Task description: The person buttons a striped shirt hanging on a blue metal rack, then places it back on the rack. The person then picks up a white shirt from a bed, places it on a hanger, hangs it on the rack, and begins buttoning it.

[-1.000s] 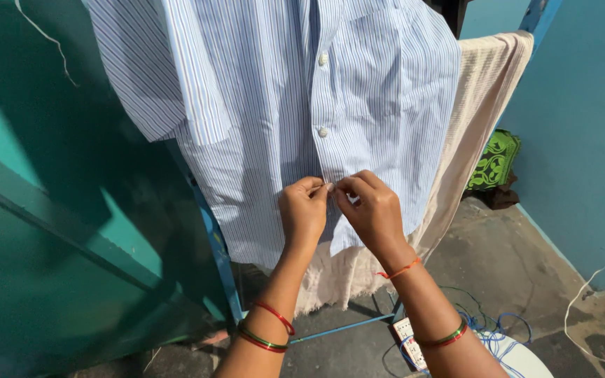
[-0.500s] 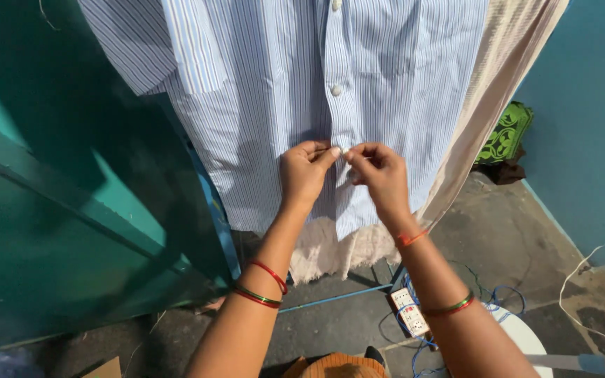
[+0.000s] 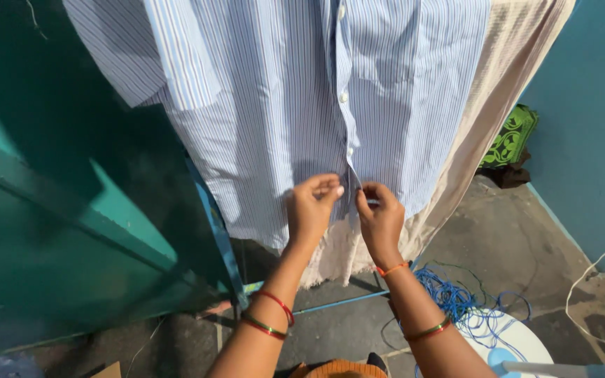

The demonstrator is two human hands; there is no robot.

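A light blue striped short-sleeved shirt [image 3: 274, 91] hangs in front of me with white buttons down its front placket. My left hand [image 3: 311, 208] pinches the left edge of the placket near the hem. My right hand [image 3: 381, 218] pinches the right edge beside it, fingertips almost touching. Both wrists wear red and green bangles. Whether a button sits between the fingers is hidden.
A cream towel [image 3: 484, 126] hangs behind the shirt on a blue metal rack [image 3: 222, 245]. A teal door [image 3: 43, 231] stands at left, a blue wall [image 3: 589, 126] at right. A green patterned cloth [image 3: 509, 140], tangled blue wire [image 3: 456, 301] and a white round object [image 3: 519, 343] lie on the concrete floor.
Both hands have moved lower down the shirt front, from the button they held earlier toward the hem. That button now shows closed above them.
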